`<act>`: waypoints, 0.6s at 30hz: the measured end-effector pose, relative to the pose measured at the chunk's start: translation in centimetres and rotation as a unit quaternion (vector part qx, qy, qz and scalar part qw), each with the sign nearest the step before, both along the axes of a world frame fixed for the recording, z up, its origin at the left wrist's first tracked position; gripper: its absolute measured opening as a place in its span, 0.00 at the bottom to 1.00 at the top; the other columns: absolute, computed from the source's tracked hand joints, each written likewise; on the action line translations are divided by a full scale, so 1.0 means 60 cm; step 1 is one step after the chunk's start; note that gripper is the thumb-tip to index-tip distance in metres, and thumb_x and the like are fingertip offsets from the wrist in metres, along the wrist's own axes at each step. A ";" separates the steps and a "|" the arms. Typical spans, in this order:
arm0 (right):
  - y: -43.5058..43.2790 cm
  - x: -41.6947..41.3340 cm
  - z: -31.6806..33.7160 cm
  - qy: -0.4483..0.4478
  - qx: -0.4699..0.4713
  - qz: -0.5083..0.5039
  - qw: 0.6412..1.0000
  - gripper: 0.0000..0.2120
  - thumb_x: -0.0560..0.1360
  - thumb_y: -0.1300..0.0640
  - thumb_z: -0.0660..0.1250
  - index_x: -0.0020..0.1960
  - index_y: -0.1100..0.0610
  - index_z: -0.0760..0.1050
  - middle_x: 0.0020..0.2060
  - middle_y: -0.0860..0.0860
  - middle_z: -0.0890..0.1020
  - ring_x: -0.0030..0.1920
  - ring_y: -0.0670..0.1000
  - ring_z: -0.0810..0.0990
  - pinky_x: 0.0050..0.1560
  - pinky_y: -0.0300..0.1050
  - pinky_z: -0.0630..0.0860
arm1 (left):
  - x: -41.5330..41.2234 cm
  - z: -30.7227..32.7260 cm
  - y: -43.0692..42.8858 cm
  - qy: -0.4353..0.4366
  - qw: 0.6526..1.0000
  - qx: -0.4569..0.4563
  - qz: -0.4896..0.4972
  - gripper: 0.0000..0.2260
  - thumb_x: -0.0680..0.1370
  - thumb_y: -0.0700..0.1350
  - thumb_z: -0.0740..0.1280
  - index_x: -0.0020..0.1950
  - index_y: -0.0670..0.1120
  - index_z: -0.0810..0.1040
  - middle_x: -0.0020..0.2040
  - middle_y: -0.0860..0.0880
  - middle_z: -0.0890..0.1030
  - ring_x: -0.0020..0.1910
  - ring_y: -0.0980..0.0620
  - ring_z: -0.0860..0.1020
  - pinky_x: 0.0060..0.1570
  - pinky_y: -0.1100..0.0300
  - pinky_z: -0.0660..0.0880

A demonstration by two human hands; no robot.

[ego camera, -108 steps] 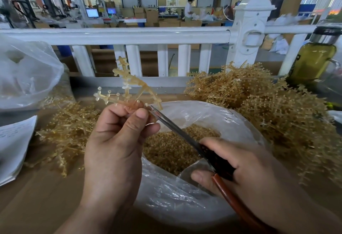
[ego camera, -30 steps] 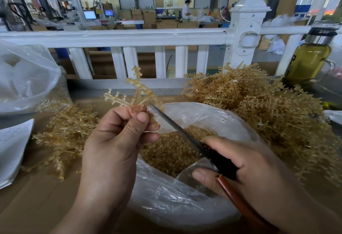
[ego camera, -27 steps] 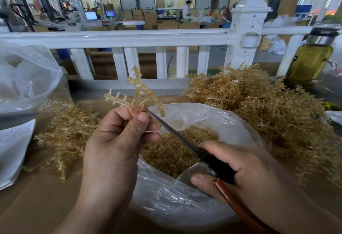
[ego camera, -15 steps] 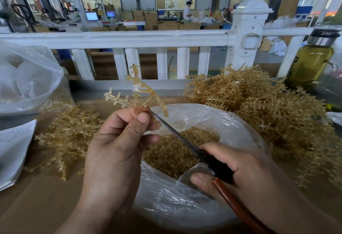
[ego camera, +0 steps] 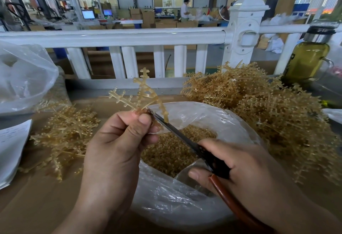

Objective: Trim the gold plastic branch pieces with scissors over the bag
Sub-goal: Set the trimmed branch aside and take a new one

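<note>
Pinches branch (ego camera: 144,93) in left grip (ego camera: 114,152) above bag (ego camera: 175,202); clasps scissors (ego camera: 177,134) in right grip (ego camera: 246,167), tips at the stem beside the thumb. Could nick that thumb with blades this close, or flick offcuts past the bag. Brown surface (ego camera: 37,211) heaped with gold piles (ego camera: 277,119); white railing (ego camera: 111,35), workshop beyond.

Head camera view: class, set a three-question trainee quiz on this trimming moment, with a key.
1. True or false: the right hand grips the scissors.
2. What lies inside the bag? A screws; B small gold trimmings; C cloth.
3. Fill in: the gold branch piece is pinched by the ____ hand.
Key: 1 true; 2 B; 3 left hand.
</note>
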State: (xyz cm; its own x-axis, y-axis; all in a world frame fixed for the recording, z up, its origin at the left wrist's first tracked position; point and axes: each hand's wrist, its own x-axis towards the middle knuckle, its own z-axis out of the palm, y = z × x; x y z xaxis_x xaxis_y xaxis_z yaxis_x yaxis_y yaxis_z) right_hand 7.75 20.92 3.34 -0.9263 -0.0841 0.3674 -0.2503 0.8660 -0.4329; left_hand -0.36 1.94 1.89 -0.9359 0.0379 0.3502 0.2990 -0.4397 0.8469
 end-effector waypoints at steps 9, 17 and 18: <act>0.002 -0.002 0.000 0.013 0.010 0.003 1.000 0.22 0.71 0.30 0.59 0.49 0.46 0.78 0.27 0.38 0.71 0.32 0.39 0.74 0.30 0.33 0.67 | -0.002 -0.003 0.000 0.001 1.000 0.014 -0.003 0.04 0.68 0.48 0.74 0.36 0.51 0.81 0.37 0.49 0.81 0.40 0.52 0.81 0.40 0.62 0.79; 0.006 -0.004 0.004 0.005 0.026 0.005 1.000 0.22 0.71 0.30 0.57 0.47 0.47 0.77 0.26 0.40 0.69 0.30 0.41 0.73 0.29 0.34 0.62 | -0.002 -0.004 0.000 0.004 1.000 0.005 0.001 0.07 0.69 0.45 0.78 0.38 0.50 0.81 0.38 0.48 0.81 0.40 0.51 0.81 0.41 0.61 0.80; 0.006 -0.003 0.005 0.002 0.031 0.005 0.999 0.23 0.71 0.29 0.56 0.48 0.46 0.77 0.27 0.40 0.71 0.31 0.41 0.74 0.29 0.35 0.63 | -0.002 -0.004 0.000 0.005 1.000 0.006 0.002 0.07 0.69 0.45 0.78 0.38 0.50 0.80 0.38 0.47 0.81 0.40 0.51 0.81 0.41 0.61 0.80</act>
